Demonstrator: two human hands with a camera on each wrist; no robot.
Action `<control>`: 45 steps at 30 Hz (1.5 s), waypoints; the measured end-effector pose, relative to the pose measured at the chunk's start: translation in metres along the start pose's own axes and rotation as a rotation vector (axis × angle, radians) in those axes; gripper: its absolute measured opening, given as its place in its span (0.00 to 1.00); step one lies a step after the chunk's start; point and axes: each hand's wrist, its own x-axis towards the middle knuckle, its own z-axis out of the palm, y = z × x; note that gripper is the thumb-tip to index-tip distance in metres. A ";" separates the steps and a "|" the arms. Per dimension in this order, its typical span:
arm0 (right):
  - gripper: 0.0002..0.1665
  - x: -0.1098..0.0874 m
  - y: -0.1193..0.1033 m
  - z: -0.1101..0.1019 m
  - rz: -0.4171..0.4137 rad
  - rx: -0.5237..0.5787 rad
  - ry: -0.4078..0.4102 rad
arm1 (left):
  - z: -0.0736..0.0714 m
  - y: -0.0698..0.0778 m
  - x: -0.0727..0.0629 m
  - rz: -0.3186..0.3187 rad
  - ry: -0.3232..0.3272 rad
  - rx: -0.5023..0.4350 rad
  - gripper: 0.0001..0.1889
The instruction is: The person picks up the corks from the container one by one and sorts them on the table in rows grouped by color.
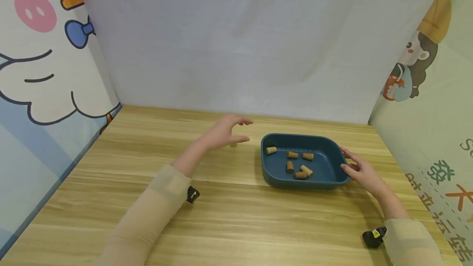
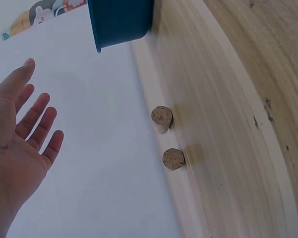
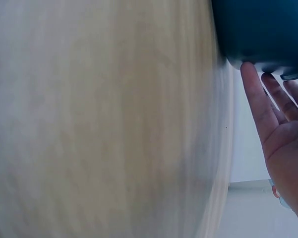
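Observation:
My left hand (image 1: 221, 131) is held over the table left of the tray, its fingers and thumb apart with nothing between them. Two corks (image 2: 162, 116) stand on the table in the left wrist view, apart from that hand; in the head view the hand mostly hides them, with a bit of one cork (image 1: 233, 145) showing below the thumb. A dark blue tray (image 1: 303, 184) contains several brown and tan corks (image 1: 300, 175). At its right end, my right hand (image 1: 363, 173) touches the outer wall and rim with extended fingertips (image 3: 249, 69).
The wooden table (image 1: 236, 225) ends at a pale cloth backdrop (image 1: 236, 52). Printed cartoon panels flank it on the left (image 1: 48, 52) and right (image 1: 425, 134). Black wrist devices (image 1: 374, 237) sit at both sleeves.

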 end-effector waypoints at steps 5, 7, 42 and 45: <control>0.35 -0.001 0.000 -0.001 0.013 -0.008 0.001 | 0.005 0.006 0.013 0.043 -0.049 0.052 0.26; 0.35 -0.001 0.000 -0.002 0.017 -0.008 0.005 | 0.006 0.008 0.018 0.054 -0.075 0.071 0.26; 0.35 -0.001 -0.001 -0.005 0.023 0.033 0.010 | 0.053 0.011 0.094 0.044 -0.490 0.252 0.20; 0.35 -0.001 0.000 -0.004 0.019 0.043 0.007 | 0.058 0.013 0.096 0.004 -0.533 0.217 0.20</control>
